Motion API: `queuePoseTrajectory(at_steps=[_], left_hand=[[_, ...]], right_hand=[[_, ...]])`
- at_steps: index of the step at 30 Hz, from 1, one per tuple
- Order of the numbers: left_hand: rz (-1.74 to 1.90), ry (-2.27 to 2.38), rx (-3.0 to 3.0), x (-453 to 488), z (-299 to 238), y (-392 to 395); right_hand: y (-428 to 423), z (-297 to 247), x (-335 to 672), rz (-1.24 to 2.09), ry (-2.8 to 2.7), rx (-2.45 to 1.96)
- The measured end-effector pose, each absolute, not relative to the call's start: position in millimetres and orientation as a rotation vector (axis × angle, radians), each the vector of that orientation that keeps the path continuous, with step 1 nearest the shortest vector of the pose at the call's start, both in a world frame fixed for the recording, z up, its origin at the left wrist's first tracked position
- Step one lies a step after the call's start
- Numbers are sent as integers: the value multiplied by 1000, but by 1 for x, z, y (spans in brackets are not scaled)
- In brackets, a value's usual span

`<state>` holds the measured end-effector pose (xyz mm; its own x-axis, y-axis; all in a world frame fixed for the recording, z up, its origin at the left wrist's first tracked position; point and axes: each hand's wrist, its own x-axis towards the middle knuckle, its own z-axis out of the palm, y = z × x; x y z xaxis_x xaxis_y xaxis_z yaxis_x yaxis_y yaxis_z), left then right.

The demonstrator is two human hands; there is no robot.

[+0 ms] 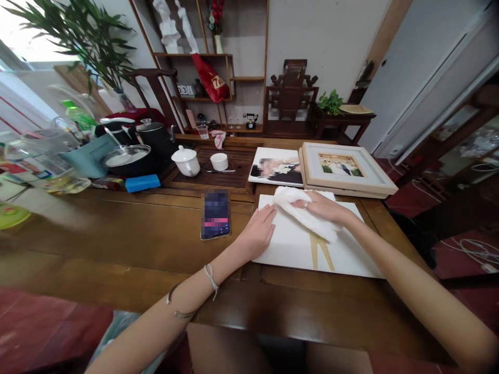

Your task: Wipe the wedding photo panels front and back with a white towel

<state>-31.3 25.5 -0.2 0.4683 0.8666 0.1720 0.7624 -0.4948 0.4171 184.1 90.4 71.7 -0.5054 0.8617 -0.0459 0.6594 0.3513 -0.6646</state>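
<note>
A white flat panel (pixel 296 249), seemingly a picture frame lying face down with a tan stand on its back, rests on the wooden table (pixel 136 244). My left hand (pixel 259 228) lies flat on the panel's left edge, fingers stretched out. My right hand (pixel 322 206) presses a white cloth (pixel 307 215) onto the panel's upper part, fingers laid over it. A ring shows on one right finger.
A phone (pixel 215 214) lies left of the panel. Behind it are a framed photo (pixel 345 169) stacked on other frames and an unframed print (pixel 277 166). A tea tray with white teapot (pixel 186 161) and cup (pixel 219 161), kettles, a blue sponge (pixel 142 183) and clutter fill the left.
</note>
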Motion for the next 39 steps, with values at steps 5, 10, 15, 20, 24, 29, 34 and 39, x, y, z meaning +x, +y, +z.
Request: queuePoseTrajectory(at_steps=[5, 10, 15, 20, 24, 29, 34, 39], left_hand=[[535, 1391, 2472, -32, -5, 26], [560, 1389, 2489, -32, -6, 26], [568, 1383, 2479, -32, -7, 26], [543, 1380, 2476, -32, -4, 26], [529, 1392, 2480, -32, -4, 26], [543, 1387, 2496, -33, -6, 27], [542, 1374, 2514, -33, -5, 27], [506, 1393, 2496, -33, -2, 26]], right_hand=[[82, 58, 245, 748, -2176, -1573], [44, 42, 280, 498, -2147, -1728], [-14, 44, 279, 440, -2450, -1450], [-33, 47, 280, 431, -2518, -1337], [-7, 44, 281, 499, -2367, -1525], [44, 37, 262, 233, -2324, -1578], [50, 29, 238, -10, -2399, -1805], [-1, 28, 229, -148, -2455, -1925]])
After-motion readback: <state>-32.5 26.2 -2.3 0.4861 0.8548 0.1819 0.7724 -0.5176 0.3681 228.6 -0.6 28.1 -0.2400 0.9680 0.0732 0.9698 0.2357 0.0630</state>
